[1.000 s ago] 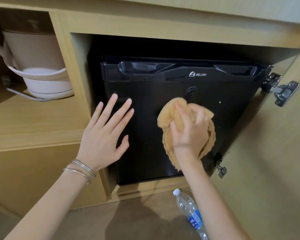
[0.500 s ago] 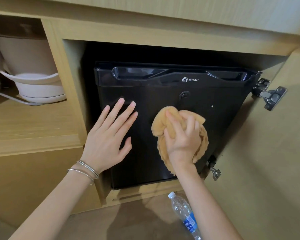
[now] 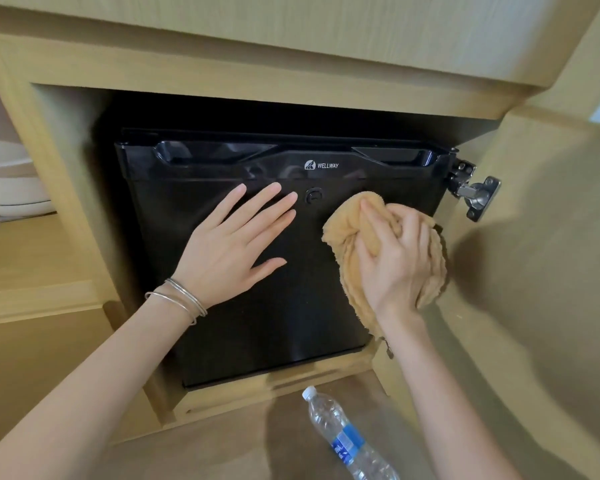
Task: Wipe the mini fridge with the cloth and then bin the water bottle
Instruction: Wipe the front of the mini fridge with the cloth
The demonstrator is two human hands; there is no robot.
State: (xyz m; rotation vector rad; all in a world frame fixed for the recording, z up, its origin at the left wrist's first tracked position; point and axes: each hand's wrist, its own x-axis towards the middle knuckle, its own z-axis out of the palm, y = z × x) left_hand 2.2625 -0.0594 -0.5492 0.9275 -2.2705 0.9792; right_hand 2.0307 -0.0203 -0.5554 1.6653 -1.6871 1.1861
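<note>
A black mini fridge (image 3: 257,334) sits inside a wooden cabinet, its door closed. My left hand (image 3: 232,247) lies flat on the fridge door with fingers straight and spread. My right hand (image 3: 392,265) grips a bunched tan cloth (image 3: 350,237) and presses it against the right part of the door. A clear water bottle (image 3: 347,441) with a blue label and white cap lies on the floor below the fridge, partly behind my right forearm.
The open cabinet door (image 3: 541,306) stands at the right, held by a metal hinge (image 3: 471,192). On the shelf at the left stands a white vessel (image 3: 4,181). A wooden ledge (image 3: 309,379) runs under the fridge.
My right hand has carried the cloth up and to the right across the fridge door. My left hand has shifted right and up on the door. The camera has moved closer.
</note>
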